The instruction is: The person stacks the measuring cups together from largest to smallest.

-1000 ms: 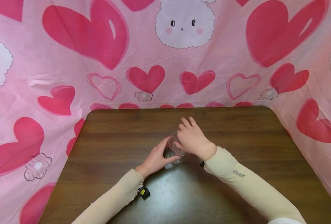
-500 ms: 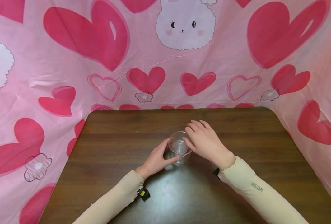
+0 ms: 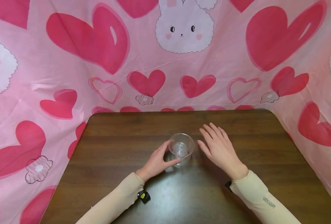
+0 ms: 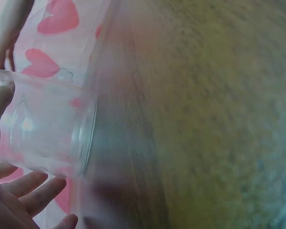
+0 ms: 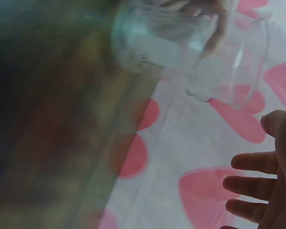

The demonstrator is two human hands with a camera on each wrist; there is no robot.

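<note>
A clear beaker [image 3: 189, 154] stands upright near the middle of the wooden table, with a smaller clear ring and a pouring lip showing within its wide rim. My left hand [image 3: 155, 161] holds it from the left, thumb on the near side and fingers on the far side. In the left wrist view, thumb and fingers lie on opposite sides of the beaker [image 4: 47, 126]. My right hand [image 3: 221, 148] hovers to its right, apart from it, fingers spread and holding nothing. A pale label-like patch shows low on the beaker [image 5: 224, 71] in the right wrist view.
The dark brown table [image 3: 120, 130] has rounded far corners. A pink cloth [image 3: 143, 62] printed with hearts and white animal faces hangs behind it and along both sides. Black wrist devices show at both sleeves.
My right hand has drawn back from over the beaker's rim to the right, its fingers spreading. My left hand and the beaker have stayed in place.
</note>
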